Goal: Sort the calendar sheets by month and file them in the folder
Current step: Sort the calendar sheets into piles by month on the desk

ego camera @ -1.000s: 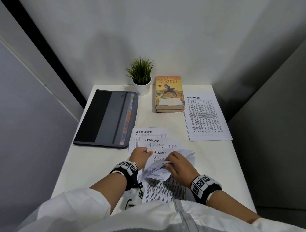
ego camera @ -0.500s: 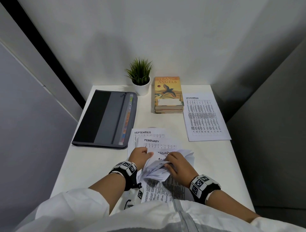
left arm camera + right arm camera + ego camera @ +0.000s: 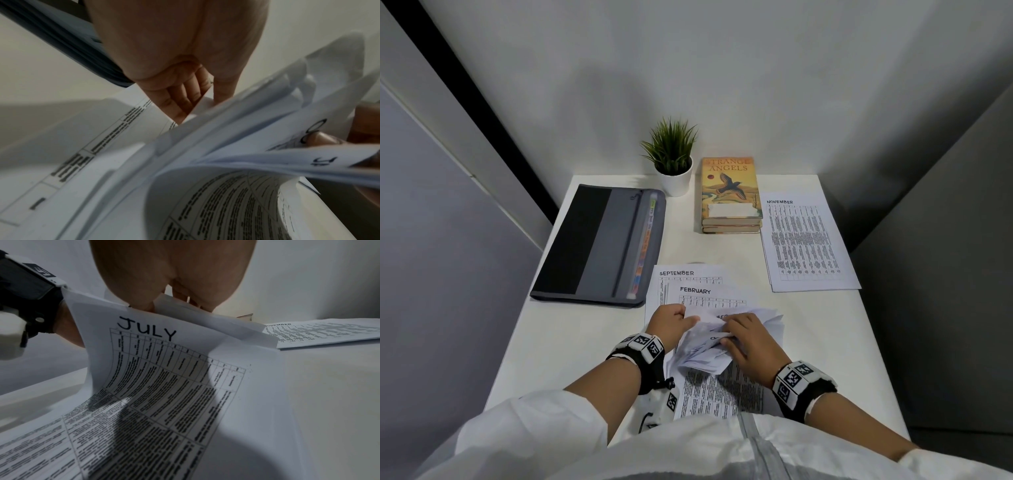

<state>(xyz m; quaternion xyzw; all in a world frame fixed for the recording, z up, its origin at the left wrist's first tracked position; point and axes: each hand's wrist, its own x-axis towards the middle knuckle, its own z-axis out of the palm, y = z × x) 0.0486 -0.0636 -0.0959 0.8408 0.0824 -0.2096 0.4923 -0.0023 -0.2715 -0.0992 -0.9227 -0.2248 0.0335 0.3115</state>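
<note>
A fanned pile of calendar sheets point(image 3: 709, 298) lies at the table's front middle, with SEPTEMBER and FEBRUARY headings showing at its far end. My left hand point(image 3: 671, 320) pinches the pile's left edge, fingers below and thumb above point(image 3: 185, 100). My right hand point(image 3: 743, 337) grips the curled-up top edges of several sheets; the JULY sheet point(image 3: 164, 369) bends up under its fingers point(image 3: 174, 293). A lone NOVEMBER sheet point(image 3: 804, 240) lies flat at the right. The closed grey and black folder point(image 3: 599, 245), with coloured tabs along its edge, lies at the left.
A stack of books point(image 3: 729, 192) and a small potted plant point(image 3: 673, 154) stand at the back of the white table point(image 3: 571, 335). Grey partition walls close in the left, right and back. Bare tabletop shows left of the pile.
My right hand has leafed further through the pile: the AUGUST heading showed first, then JANUARY, now a heading ending in BER. Both hands stay in place.
</note>
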